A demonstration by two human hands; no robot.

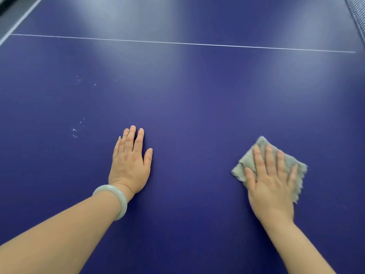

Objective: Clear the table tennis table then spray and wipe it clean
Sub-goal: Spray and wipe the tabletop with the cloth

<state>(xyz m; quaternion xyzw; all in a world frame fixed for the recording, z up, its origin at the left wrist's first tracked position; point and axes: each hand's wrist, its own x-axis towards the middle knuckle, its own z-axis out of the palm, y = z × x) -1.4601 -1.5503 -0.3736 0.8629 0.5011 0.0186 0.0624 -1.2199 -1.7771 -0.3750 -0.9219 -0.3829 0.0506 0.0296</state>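
Observation:
The dark blue table tennis table (187,107) fills the view. My left hand (130,163) lies flat on it, palm down, fingers together, holding nothing; a pale bangle sits on that wrist. My right hand (272,182) presses flat on a folded grey-beige cloth (262,145), fingers spread over it. The cloth's edges look blurred. Small white droplets or specks (78,127) dot the surface left of my left hand, and more specks (79,80) lie farther away.
A thin white centre line (183,43) runs across the table far from me. The white-edged table border (19,20) is at the top left, with grey floor beyond. The net (356,14) shows at the top right corner.

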